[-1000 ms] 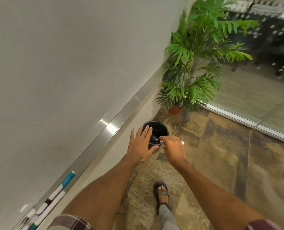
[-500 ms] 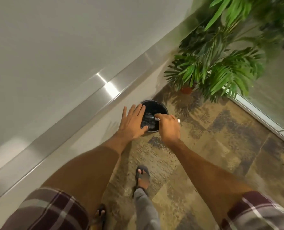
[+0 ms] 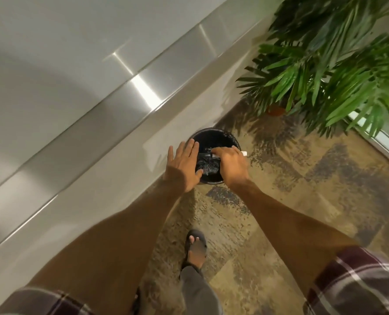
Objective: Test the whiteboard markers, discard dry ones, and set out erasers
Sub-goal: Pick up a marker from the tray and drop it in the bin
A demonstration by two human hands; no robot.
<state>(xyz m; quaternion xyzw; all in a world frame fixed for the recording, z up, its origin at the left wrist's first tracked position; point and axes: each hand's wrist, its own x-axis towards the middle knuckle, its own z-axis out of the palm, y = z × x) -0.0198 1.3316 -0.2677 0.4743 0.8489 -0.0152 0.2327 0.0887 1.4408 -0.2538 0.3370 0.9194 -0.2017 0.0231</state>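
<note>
Head cam, looking down.

R hand [image 3: 231, 164]: fingers curl round a whiteboard marker [image 3: 243, 153], knuckles up, barrel roughly level over the mouth of the black bin [image 3: 214, 136]. The white butt end sticks out past the R side of my fist, about over the bin's R rim. The dark end pokes out L of my index finger, above the bin's middle. Marker is in my grip, not in the bin. Can't read ink colour or label.

L hand [image 3: 184, 165]: open and holding nothing, palm down, fingers straight & slightly fanned, pointing far. It sits over the bin's L rim. Thumb tip overlaps the crumpled black liner [image 3: 208, 169] in view; can't tell if it touches or hovers.

Bin: round, stands on patterned brown carpet [image 3: 302, 201], just beside the pale wall [image 3: 98, 189] at L. Liner is bunched inside; contents too dark to make out.

Surroundings:
- Whiteboard [image 3: 52, 42] fills upper L, w/ a brushed-metal ledge [image 3: 120, 105] running diagonally along its lower edge; bright glare spot on the ledge.
- Potted palm [image 3: 336, 64] far R, apart from the bin; its orange-brown pot [image 3: 276, 110] is mostly hidden by fronds.
- My sandalled foot [image 3: 195, 244] is on the carpet near me, w/ grey trouser leg [image 3: 198, 289] nearer.
- Plaid sleeves [image 3: 359, 280] at both near corners.
</note>
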